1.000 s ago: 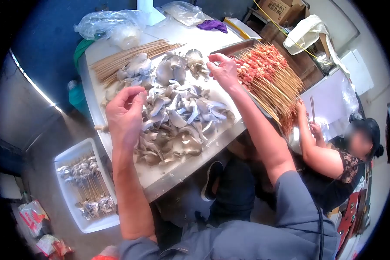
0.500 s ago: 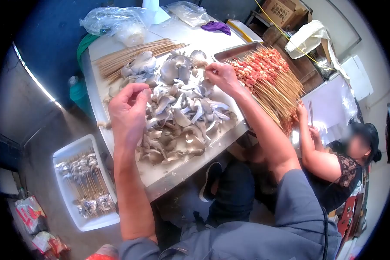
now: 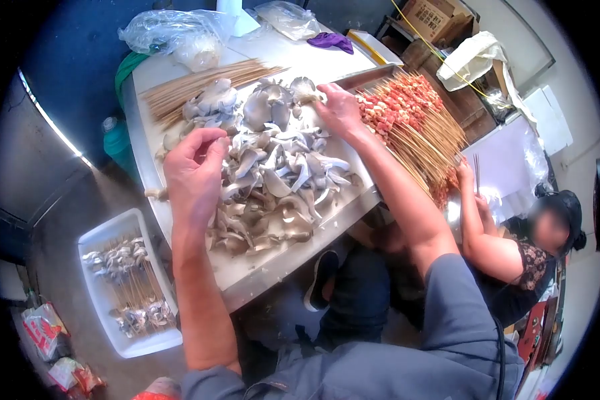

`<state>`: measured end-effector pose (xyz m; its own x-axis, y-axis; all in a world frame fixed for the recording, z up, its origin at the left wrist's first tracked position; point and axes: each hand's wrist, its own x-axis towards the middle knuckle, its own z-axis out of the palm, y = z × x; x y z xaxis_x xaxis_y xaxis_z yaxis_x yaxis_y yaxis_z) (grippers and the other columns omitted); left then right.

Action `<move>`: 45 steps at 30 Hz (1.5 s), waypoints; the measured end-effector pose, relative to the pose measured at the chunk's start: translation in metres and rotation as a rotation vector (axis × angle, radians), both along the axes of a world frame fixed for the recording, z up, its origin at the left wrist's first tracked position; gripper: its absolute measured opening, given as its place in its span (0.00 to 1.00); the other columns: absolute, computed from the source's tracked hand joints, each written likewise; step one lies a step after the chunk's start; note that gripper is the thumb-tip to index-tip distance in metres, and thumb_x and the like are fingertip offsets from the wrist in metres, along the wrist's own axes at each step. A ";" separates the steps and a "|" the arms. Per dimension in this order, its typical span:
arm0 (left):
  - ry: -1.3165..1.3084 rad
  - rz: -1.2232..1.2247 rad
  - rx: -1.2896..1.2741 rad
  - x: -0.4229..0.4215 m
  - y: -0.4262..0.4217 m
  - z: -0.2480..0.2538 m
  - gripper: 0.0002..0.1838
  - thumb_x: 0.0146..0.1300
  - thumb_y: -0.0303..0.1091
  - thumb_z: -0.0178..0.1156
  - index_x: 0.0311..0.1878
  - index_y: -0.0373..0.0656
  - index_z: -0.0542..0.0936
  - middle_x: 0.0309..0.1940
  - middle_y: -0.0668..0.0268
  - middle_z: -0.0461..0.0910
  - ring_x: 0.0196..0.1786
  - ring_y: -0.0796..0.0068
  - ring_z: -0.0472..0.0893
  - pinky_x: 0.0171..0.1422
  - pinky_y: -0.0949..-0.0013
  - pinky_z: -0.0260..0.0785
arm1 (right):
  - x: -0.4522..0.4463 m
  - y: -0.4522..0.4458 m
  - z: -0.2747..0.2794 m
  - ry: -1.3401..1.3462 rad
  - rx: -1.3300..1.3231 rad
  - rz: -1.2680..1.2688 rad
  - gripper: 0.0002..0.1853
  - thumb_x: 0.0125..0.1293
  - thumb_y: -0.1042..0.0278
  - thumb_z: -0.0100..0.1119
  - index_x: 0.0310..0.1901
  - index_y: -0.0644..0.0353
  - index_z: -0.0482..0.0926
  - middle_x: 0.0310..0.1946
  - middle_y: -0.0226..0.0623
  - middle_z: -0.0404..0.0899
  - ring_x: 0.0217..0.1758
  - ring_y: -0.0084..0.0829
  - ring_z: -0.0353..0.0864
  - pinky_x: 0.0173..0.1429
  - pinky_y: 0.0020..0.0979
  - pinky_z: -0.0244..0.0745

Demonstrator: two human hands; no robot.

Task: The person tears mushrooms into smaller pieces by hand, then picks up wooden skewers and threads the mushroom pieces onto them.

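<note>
Grey oyster mushrooms lie heaped over the white table. At the left edge of the heap, my left hand is closed in a pinch; what it holds, if anything, is too small to name. My right hand is at the upper right of the heap, fingers at a mushroom cluster. Its fingertips are partly hidden, and whether they grip the cluster is unclear. Bare wooden skewers lie behind the mushrooms at the back left.
A metal tray at the right carries red meat skewers. A co-worker sits beyond it. A white tub of mushroom skewers stands on the floor at left. Plastic bags and a purple cloth lie at the back.
My right hand has moved slightly from beside the tray, down to the mushrooms, then up to the cluster at the back. My left hand stays nearly in place, still pinched.
</note>
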<state>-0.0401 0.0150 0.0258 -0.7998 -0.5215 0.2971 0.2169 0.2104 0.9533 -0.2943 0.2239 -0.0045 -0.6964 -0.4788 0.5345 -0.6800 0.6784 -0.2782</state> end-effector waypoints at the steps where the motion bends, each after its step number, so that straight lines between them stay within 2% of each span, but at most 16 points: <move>1: 0.000 0.001 0.000 0.000 -0.001 0.000 0.06 0.69 0.28 0.59 0.44 0.38 0.83 0.35 0.68 0.84 0.39 0.82 0.81 0.43 0.79 0.71 | -0.001 -0.004 -0.001 0.056 0.090 0.011 0.17 0.59 0.63 0.61 0.48 0.60 0.79 0.45 0.46 0.80 0.48 0.47 0.81 0.52 0.45 0.76; 6: 0.036 0.018 0.053 -0.001 0.000 -0.001 0.06 0.65 0.26 0.60 0.42 0.36 0.83 0.32 0.69 0.82 0.35 0.83 0.78 0.40 0.79 0.68 | -0.007 -0.017 -0.007 0.145 0.264 -0.070 0.09 0.59 0.70 0.55 0.41 0.61 0.77 0.42 0.45 0.79 0.43 0.49 0.83 0.46 0.46 0.79; 13: 0.015 0.018 0.022 0.003 -0.005 -0.002 0.07 0.69 0.28 0.59 0.44 0.38 0.83 0.35 0.68 0.84 0.39 0.82 0.82 0.42 0.79 0.70 | 0.001 -0.022 -0.010 0.182 0.338 -0.155 0.09 0.58 0.73 0.54 0.41 0.61 0.78 0.41 0.46 0.80 0.39 0.49 0.84 0.42 0.45 0.80; 16: 0.045 0.023 0.028 0.005 -0.007 -0.002 0.06 0.69 0.28 0.59 0.44 0.38 0.83 0.35 0.68 0.84 0.39 0.82 0.82 0.41 0.79 0.70 | 0.005 -0.017 -0.009 0.153 0.259 -0.182 0.15 0.56 0.71 0.57 0.47 0.59 0.80 0.44 0.43 0.81 0.42 0.47 0.83 0.47 0.44 0.79; 22: 0.062 0.019 0.026 0.004 -0.004 0.003 0.07 0.68 0.29 0.60 0.44 0.38 0.83 0.35 0.68 0.84 0.38 0.82 0.81 0.40 0.80 0.69 | 0.018 -0.001 0.010 0.285 0.002 -0.069 0.11 0.57 0.71 0.60 0.43 0.61 0.82 0.40 0.44 0.82 0.41 0.45 0.83 0.46 0.40 0.79; 23: 0.077 0.027 0.067 0.003 -0.002 0.004 0.06 0.67 0.27 0.60 0.43 0.36 0.83 0.33 0.67 0.84 0.38 0.81 0.81 0.42 0.79 0.70 | 0.021 0.002 0.014 0.332 -0.018 -0.047 0.10 0.57 0.73 0.62 0.41 0.63 0.82 0.37 0.44 0.83 0.37 0.42 0.84 0.44 0.37 0.79; 26: 0.098 0.024 0.083 0.002 -0.001 0.003 0.07 0.67 0.28 0.60 0.44 0.35 0.83 0.34 0.66 0.84 0.38 0.80 0.81 0.42 0.78 0.71 | 0.041 0.003 0.026 0.310 -0.189 0.022 0.10 0.56 0.73 0.61 0.40 0.64 0.81 0.35 0.47 0.81 0.37 0.46 0.82 0.42 0.41 0.78; 28: 0.104 0.014 0.057 0.002 0.001 0.004 0.08 0.68 0.30 0.60 0.45 0.37 0.82 0.36 0.66 0.84 0.39 0.81 0.82 0.40 0.79 0.70 | 0.061 -0.001 0.037 0.361 -0.227 0.042 0.10 0.55 0.76 0.62 0.40 0.66 0.81 0.34 0.47 0.82 0.34 0.43 0.83 0.40 0.40 0.78; 30: 0.126 -0.033 0.160 0.002 0.009 0.009 0.13 0.69 0.34 0.60 0.50 0.35 0.80 0.39 0.63 0.84 0.40 0.77 0.83 0.40 0.77 0.73 | 0.088 -0.007 0.045 0.326 -0.349 0.091 0.09 0.56 0.80 0.63 0.40 0.65 0.81 0.34 0.41 0.83 0.28 0.28 0.84 0.35 0.29 0.79; 31: 0.124 -0.036 0.156 0.001 0.014 0.012 0.13 0.69 0.34 0.60 0.50 0.35 0.80 0.39 0.63 0.84 0.40 0.77 0.83 0.40 0.77 0.73 | 0.103 -0.012 0.050 0.351 -0.376 0.143 0.10 0.55 0.82 0.64 0.40 0.66 0.81 0.34 0.39 0.83 0.28 0.25 0.84 0.35 0.28 0.79; 36: 0.157 -0.217 0.448 -0.003 0.025 0.017 0.20 0.71 0.40 0.59 0.56 0.32 0.74 0.44 0.59 0.83 0.41 0.73 0.84 0.40 0.73 0.75 | 0.162 -0.047 0.054 0.467 -0.489 0.371 0.09 0.55 0.80 0.65 0.39 0.65 0.79 0.36 0.41 0.82 0.28 0.33 0.84 0.30 0.29 0.79; 38: 0.157 -0.254 0.495 -0.002 0.020 0.013 0.17 0.70 0.37 0.60 0.54 0.35 0.76 0.43 0.61 0.83 0.40 0.75 0.83 0.39 0.74 0.75 | 0.174 -0.058 0.050 0.480 -0.502 0.433 0.11 0.53 0.81 0.65 0.40 0.65 0.79 0.37 0.41 0.81 0.30 0.35 0.84 0.32 0.31 0.80; 41: 0.186 -0.141 0.557 -0.001 0.012 0.002 0.13 0.66 0.27 0.61 0.53 0.38 0.77 0.42 0.65 0.83 0.38 0.79 0.82 0.37 0.76 0.75 | 0.185 -0.065 0.041 0.428 -0.547 0.491 0.12 0.54 0.80 0.66 0.41 0.66 0.80 0.36 0.41 0.81 0.30 0.32 0.84 0.33 0.29 0.80; 43: 0.185 -0.123 0.556 0.001 0.010 0.003 0.13 0.66 0.27 0.60 0.53 0.39 0.77 0.43 0.65 0.83 0.38 0.80 0.82 0.37 0.76 0.74 | 0.199 -0.061 0.037 0.043 -0.683 0.494 0.14 0.57 0.79 0.67 0.45 0.67 0.78 0.40 0.38 0.81 0.30 0.24 0.83 0.32 0.25 0.78; 44: 0.188 -0.109 0.556 0.001 0.010 0.004 0.13 0.66 0.26 0.60 0.53 0.39 0.77 0.43 0.66 0.83 0.38 0.80 0.81 0.36 0.77 0.73 | 0.202 -0.058 0.033 0.042 -0.685 0.494 0.14 0.57 0.79 0.67 0.45 0.67 0.78 0.40 0.38 0.81 0.30 0.24 0.83 0.32 0.25 0.78; 45: 0.170 -0.139 0.530 0.002 0.008 0.004 0.13 0.64 0.24 0.59 0.52 0.40 0.77 0.43 0.66 0.83 0.38 0.79 0.81 0.39 0.76 0.74 | 0.205 -0.055 0.029 -0.309 -0.855 0.461 0.16 0.59 0.77 0.67 0.48 0.67 0.77 0.42 0.37 0.81 0.30 0.21 0.82 0.31 0.22 0.76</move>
